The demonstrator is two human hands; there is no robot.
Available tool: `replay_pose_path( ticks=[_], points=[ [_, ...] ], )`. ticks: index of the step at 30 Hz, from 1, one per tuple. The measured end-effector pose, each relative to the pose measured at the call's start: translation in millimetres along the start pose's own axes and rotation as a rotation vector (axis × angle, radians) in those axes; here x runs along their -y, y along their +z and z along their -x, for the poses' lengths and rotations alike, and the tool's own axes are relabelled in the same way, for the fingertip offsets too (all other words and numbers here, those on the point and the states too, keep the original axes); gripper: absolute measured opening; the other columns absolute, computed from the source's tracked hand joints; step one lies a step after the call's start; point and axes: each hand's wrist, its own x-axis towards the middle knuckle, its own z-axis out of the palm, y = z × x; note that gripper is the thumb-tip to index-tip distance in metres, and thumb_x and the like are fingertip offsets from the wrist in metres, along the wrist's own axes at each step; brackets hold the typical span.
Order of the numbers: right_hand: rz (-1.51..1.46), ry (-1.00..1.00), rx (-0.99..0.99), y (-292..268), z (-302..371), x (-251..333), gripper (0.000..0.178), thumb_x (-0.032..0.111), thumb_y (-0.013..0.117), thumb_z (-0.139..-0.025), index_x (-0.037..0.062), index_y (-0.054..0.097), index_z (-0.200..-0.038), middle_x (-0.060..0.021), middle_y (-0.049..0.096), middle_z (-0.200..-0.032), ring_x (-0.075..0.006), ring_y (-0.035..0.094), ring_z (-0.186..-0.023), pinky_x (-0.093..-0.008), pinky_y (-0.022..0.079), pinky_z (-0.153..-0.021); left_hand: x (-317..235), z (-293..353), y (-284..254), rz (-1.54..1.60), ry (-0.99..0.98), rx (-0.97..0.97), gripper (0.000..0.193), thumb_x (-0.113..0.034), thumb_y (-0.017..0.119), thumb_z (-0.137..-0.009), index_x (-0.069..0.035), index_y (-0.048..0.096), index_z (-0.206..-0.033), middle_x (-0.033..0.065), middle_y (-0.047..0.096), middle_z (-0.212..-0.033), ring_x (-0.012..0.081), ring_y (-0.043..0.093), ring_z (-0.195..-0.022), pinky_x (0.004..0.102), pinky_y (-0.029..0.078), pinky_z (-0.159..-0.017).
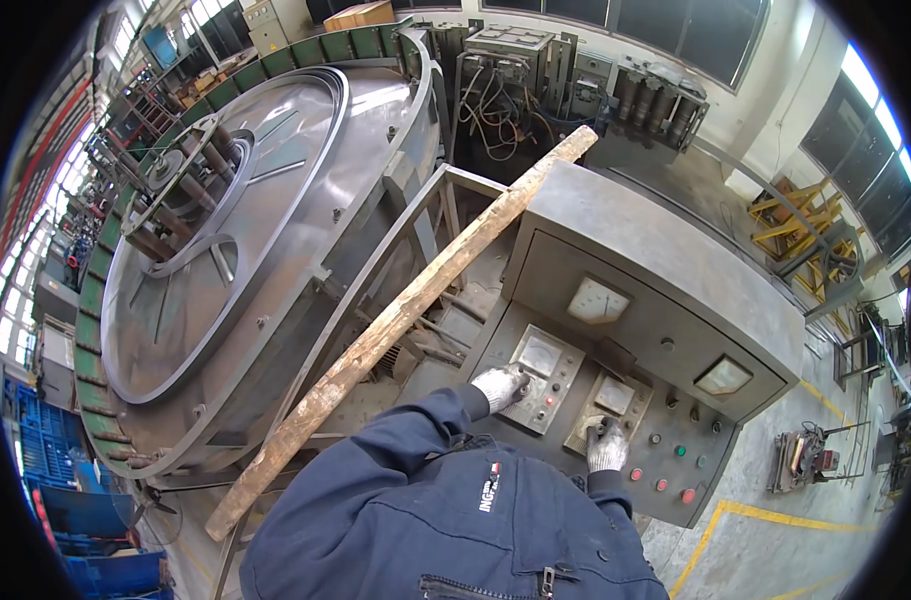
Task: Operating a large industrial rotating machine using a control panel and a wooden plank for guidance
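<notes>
A grey control console [655,215] stands before me, its sloped panel carrying two pale meter modules. My left hand [499,388], in a white knit glove, has its fingers closed around a small knob on the left module [540,354]. On the lower part of the right module [612,396], my right hand [606,446], gloved the same way, curls its fingers round a dark knob that they mostly cover. Red push buttons [661,485] and a green one [680,451] sit to the right of that hand.
A large round metal machine [285,220] with a curved strip on top fills the left. Between it and the console, a long wooden pole [405,305] slants across a metal frame. Yellow floor lines [765,513] and a small cart-like rack [805,458] lie to the right.
</notes>
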Motion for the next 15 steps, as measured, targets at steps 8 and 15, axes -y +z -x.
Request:
replay_pose_path(
  ticks=[8, 15],
  points=[
    [0.026, 0.015, 0.011, -4.1, 1.7, 4.3, 0.042, 0.032, 0.073, -0.087, 0.004, 0.068, -0.117, -0.0205, 0.075, -0.109, -0.0383, 0.072, -0.101, -0.0473, 0.056, -0.09, -2.5, 3.6, 2.4, 0.041, 0.01, -0.065, 0.018, -0.022, 0.064, -0.095, -0.008, 0.068, -0.106, 0.0197, 0.065, -0.108, 0.0411, 0.067, -0.1, 0.051, 0.054, -0.085],
    [0.031, -0.032, 0.001, 1.0, 0.4, -1.3, 0.041, 0.03, 0.071, -0.087, 0.0027, 0.067, -0.117, -0.0219, 0.075, -0.107, -0.0382, 0.073, -0.099, -0.047, 0.056, -0.089, -0.4, 7.7, 2.3, 0.07, 0.012, -0.054, 0.025, -0.018, 0.071, -0.087, -0.008, 0.066, -0.109, 0.0194, 0.062, -0.114, 0.0396, 0.066, -0.105, 0.0494, 0.054, -0.09]
  ],
)
